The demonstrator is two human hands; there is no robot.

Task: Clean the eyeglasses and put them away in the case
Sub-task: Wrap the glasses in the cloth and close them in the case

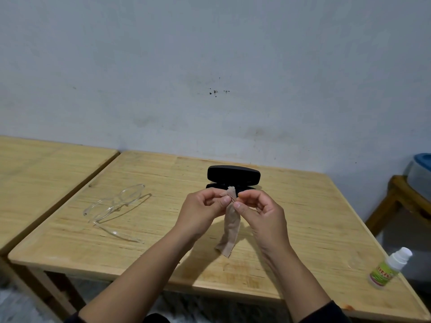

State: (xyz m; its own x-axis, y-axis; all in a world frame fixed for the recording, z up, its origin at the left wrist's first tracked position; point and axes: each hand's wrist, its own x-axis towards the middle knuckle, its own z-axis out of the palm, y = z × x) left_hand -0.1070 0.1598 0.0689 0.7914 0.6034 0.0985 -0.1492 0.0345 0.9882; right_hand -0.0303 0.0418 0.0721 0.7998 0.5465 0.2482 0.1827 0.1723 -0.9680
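Clear-framed eyeglasses point(116, 207) lie on the wooden table point(303, 217) at the left, temples unfolded. A black glasses case point(233, 175) stands open at the table's far middle, its lid upright. In front of the case, my left hand point(201, 212) and my right hand point(262, 212) both pinch the top of a beige cleaning cloth point(231, 227), which hangs down between them above the table. A small spray bottle point(388, 268) with a white cap and green label stands at the near right corner.
A second wooden table point(35, 178) abuts on the left, with a narrow gap between. A wooden stool point(401, 199) holding a grey and blue container point(421, 176) stands at the right. A pale wall runs behind.
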